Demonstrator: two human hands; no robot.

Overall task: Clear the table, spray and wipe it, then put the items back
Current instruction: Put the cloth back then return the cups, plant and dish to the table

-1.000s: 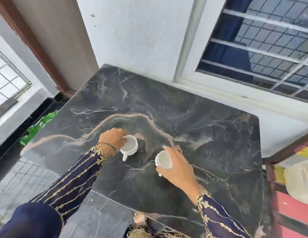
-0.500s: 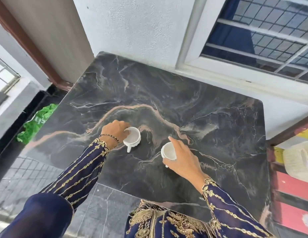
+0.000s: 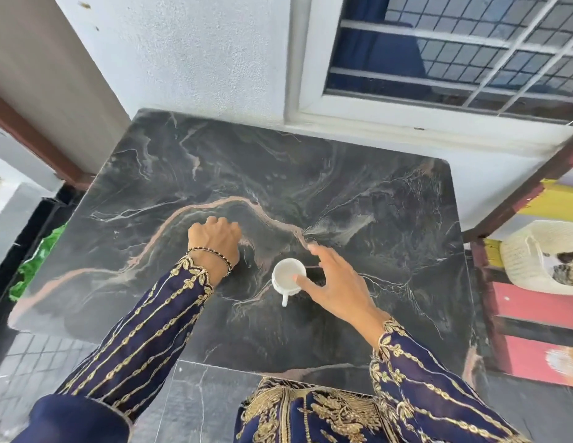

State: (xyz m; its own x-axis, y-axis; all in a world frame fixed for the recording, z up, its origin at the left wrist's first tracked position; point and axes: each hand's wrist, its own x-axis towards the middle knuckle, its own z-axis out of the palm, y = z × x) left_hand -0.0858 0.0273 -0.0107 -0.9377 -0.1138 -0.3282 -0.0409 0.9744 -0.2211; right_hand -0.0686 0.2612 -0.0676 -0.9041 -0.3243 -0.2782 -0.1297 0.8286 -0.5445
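Note:
A small white cup (image 3: 286, 276) stands upright on the dark marble table (image 3: 374, 203), near its middle, with its handle pointing toward me. My right hand (image 3: 336, 282) hovers just right of the cup with fingers spread; the thumb tip is at the rim and nothing is gripped. To the left of the cup, my left hand (image 3: 214, 238) rests knuckles-up on the table with its fingers curled under. Whatever is beneath that hand is hidden, and no second cup shows.
The table's far edge meets a white wall below a barred window (image 3: 454, 52). A white woven basket (image 3: 534, 257) sits on a colourful striped shelf (image 3: 534, 318) at the right. Something green (image 3: 38, 260) lies on the floor by the table's left edge.
My right hand has opened and drawn back from its cup, which now stands alone on the table. The cup by my left hand has gone out of sight under the curled fingers.

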